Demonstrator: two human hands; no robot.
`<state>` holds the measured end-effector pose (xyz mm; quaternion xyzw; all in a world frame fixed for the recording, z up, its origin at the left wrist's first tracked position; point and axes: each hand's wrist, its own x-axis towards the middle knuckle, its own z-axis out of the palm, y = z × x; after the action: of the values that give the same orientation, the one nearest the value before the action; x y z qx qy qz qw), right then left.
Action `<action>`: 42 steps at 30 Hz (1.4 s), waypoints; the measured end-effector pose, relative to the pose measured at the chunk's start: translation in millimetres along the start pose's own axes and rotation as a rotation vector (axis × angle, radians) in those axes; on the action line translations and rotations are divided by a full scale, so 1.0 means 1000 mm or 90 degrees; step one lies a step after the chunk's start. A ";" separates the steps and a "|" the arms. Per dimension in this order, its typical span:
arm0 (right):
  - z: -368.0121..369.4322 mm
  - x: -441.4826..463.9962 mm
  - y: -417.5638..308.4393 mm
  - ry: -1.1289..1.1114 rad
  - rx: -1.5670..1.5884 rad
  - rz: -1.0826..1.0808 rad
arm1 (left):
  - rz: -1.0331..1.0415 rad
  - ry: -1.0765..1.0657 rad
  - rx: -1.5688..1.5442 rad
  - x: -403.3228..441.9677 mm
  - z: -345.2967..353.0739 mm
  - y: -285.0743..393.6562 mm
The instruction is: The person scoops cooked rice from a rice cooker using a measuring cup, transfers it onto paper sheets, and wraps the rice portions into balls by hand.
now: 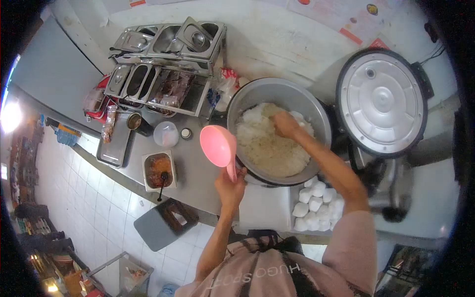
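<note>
My left hand (230, 187) is closed around the handle of a pink plastic ladle (213, 143), its bowl raised beside the pot and turned upward. Inside a large grey pot (316, 106), my right hand (285, 123) reaches down to the white rice (267, 156). Its fingers are curled together near a pale patch at the back of the rice; what they hold is too unclear to name. Just right of the front of the pot lie several white rounded bundles (316, 203), close together, beside a flat white sheet or board (264, 205).
The pot's round metal lid (383, 101) stands upright at the right. Left of the pot are a square tub of red sauce (160, 171) with a black spoon, a clear plastic cup (166, 134), a small jar (186, 133), a metal tray (114, 148) and a rack of steel containers (166, 42).
</note>
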<state>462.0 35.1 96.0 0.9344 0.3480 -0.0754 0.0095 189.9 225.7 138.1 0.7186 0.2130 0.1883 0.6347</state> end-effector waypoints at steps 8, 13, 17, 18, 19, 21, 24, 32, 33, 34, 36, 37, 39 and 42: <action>-0.032 -0.080 -0.077 -0.048 0.258 -0.079 | -0.038 -0.020 0.007 0.001 -0.002 0.010; -0.082 -0.045 -0.074 -0.013 0.176 -0.111 | -0.048 0.024 -0.060 0.001 -0.001 0.023; -0.056 -0.034 -0.106 -0.032 0.073 -0.182 | -0.036 0.003 -0.035 0.001 -0.005 0.028; -0.049 -0.042 -0.114 -0.091 0.057 -0.212 | -0.038 -0.002 -0.032 0.003 -0.003 0.031; -0.046 -0.051 -0.114 -0.096 0.059 -0.214 | -0.030 0.010 -0.029 0.003 -0.001 0.033; -0.043 -0.074 -0.105 -0.156 0.064 -0.215 | -0.026 0.026 -0.026 0.001 -0.001 0.034; -0.042 -0.079 -0.087 -0.087 0.171 -0.267 | -0.026 0.033 -0.101 0.000 0.000 0.032; -0.050 -0.078 -0.093 -0.115 0.130 -0.128 | -0.101 -0.049 -0.108 0.006 -0.008 0.019; -0.056 -0.084 -0.107 -0.168 0.092 -0.166 | -0.112 -0.048 -0.108 0.005 -0.007 0.016; -0.049 -0.084 -0.098 -0.177 0.098 -0.164 | -0.105 -0.049 -0.107 0.003 -0.008 0.013; -0.047 -0.075 -0.063 -0.173 0.304 -0.139 | -0.090 -0.062 -0.107 0.006 -0.007 0.011; -0.066 -0.076 -0.059 -0.170 0.303 -0.132 | -0.086 -0.061 -0.125 0.007 -0.008 0.014; -0.097 -0.080 -0.057 -0.118 0.048 0.139 | -0.092 -0.050 -0.145 0.006 -0.009 0.021; -0.032 -0.093 -0.050 -0.109 0.168 0.105 | -0.096 -0.014 -0.124 0.010 -0.011 0.034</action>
<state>364.7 15.0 142.9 0.9431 0.2554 -0.1985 -0.0773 194.9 236.5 173.6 0.6378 0.2400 0.1519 0.7159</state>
